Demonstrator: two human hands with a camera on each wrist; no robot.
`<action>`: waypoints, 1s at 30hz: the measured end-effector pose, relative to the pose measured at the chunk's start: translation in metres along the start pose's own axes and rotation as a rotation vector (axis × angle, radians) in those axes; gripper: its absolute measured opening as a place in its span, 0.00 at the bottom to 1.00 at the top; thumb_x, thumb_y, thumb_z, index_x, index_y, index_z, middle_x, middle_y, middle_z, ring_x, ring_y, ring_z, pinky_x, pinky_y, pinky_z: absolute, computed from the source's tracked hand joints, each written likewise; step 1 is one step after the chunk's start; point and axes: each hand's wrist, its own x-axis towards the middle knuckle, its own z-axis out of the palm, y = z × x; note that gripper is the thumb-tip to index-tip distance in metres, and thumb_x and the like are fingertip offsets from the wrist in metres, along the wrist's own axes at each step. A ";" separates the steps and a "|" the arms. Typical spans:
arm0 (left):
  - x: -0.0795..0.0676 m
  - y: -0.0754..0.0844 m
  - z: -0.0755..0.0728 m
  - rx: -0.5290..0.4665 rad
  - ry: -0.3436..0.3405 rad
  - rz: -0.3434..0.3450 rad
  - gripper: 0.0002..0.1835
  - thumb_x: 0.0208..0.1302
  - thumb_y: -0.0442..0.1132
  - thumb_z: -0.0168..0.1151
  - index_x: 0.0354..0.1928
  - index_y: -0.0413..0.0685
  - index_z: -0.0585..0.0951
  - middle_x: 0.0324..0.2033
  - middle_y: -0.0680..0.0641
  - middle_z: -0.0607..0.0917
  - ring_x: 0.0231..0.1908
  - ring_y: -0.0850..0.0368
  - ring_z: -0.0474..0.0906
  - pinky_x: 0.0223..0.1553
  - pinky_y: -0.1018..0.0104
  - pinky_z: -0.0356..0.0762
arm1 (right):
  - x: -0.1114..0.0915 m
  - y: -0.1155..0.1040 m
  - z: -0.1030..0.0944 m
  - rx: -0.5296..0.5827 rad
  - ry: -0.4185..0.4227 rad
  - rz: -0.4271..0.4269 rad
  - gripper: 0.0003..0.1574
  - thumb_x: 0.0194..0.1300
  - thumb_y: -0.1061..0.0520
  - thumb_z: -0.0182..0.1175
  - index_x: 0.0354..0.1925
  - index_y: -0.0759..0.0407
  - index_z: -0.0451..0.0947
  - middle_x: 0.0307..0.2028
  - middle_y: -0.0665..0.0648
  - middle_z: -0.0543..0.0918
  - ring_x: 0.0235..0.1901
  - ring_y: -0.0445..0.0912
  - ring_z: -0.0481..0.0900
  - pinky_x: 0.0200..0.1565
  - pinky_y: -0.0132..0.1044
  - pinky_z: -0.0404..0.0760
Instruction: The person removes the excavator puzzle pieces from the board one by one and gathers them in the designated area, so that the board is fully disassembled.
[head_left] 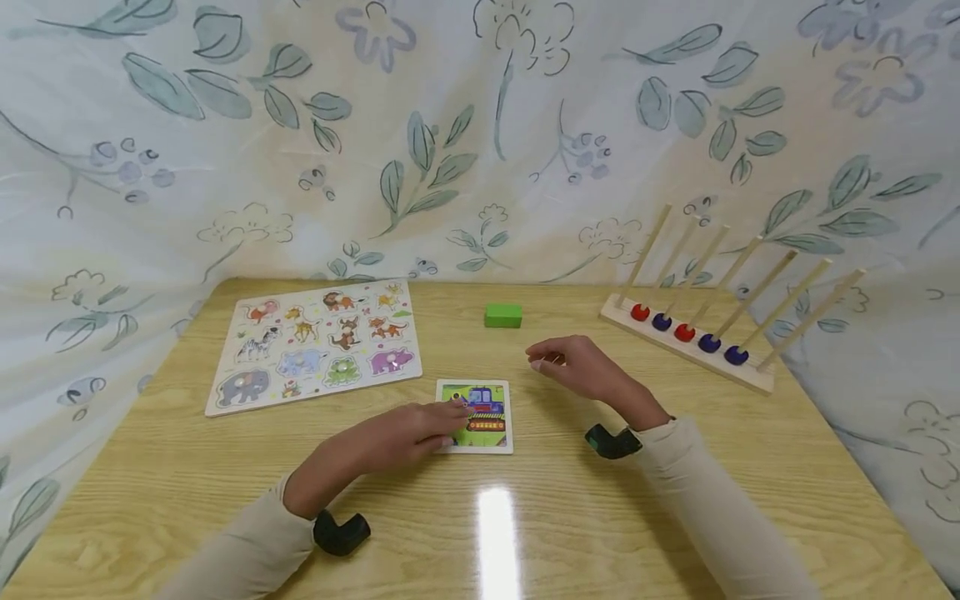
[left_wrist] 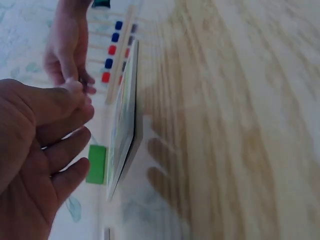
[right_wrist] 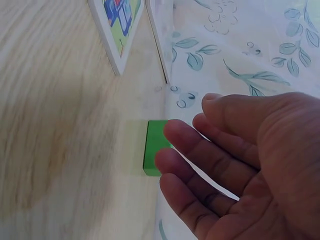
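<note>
A square picture board (head_left: pixel 487 421) with a blue and red digger-like vehicle lies flat on the table. My left hand (head_left: pixel 401 435) is over its left part and hides some of the picture. In the left wrist view the fingers of this left hand (left_wrist: pixel 45 135) are loosely bent, with a gap between them and the board (left_wrist: pixel 125 120). To the board's right, my right hand (head_left: pixel 581 367) hovers above the table, fingers relaxed and nothing in them. A green block (head_left: pixel 503 316) rests behind the board, beyond the right hand's fingertips (right_wrist: pixel 175 132).
A white animal puzzle board (head_left: pixel 315 346) with several animal pieces lies at the back left. At the back right stands a wooden base (head_left: pixel 686 346) with several upright pegs and red and blue beads. Patterned cloth (head_left: pixel 465 150) hangs behind the wooden table (head_left: pixel 405 525).
</note>
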 end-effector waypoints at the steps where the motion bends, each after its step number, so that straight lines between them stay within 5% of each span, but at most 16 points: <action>1: 0.001 0.001 0.002 -0.007 -0.020 -0.011 0.22 0.74 0.36 0.51 0.68 0.41 0.70 0.69 0.46 0.67 0.70 0.51 0.57 0.66 0.53 0.60 | 0.001 -0.001 0.001 0.004 -0.007 -0.001 0.17 0.70 0.58 0.58 0.53 0.66 0.81 0.46 0.57 0.85 0.43 0.48 0.80 0.48 0.44 0.79; 14: 0.012 0.002 0.010 0.021 -0.113 0.030 0.20 0.73 0.30 0.49 0.65 0.38 0.73 0.71 0.44 0.62 0.72 0.48 0.52 0.68 0.55 0.56 | 0.014 -0.011 0.018 0.102 -0.120 -0.081 0.18 0.69 0.61 0.59 0.55 0.69 0.79 0.46 0.57 0.85 0.43 0.46 0.81 0.44 0.39 0.79; 30: 0.015 0.000 0.011 0.019 -0.128 0.019 0.22 0.74 0.30 0.48 0.68 0.38 0.69 0.72 0.43 0.61 0.71 0.49 0.54 0.68 0.56 0.57 | 0.032 -0.027 0.034 0.160 -0.213 -0.148 0.19 0.72 0.60 0.56 0.57 0.67 0.78 0.50 0.57 0.84 0.49 0.46 0.81 0.50 0.38 0.79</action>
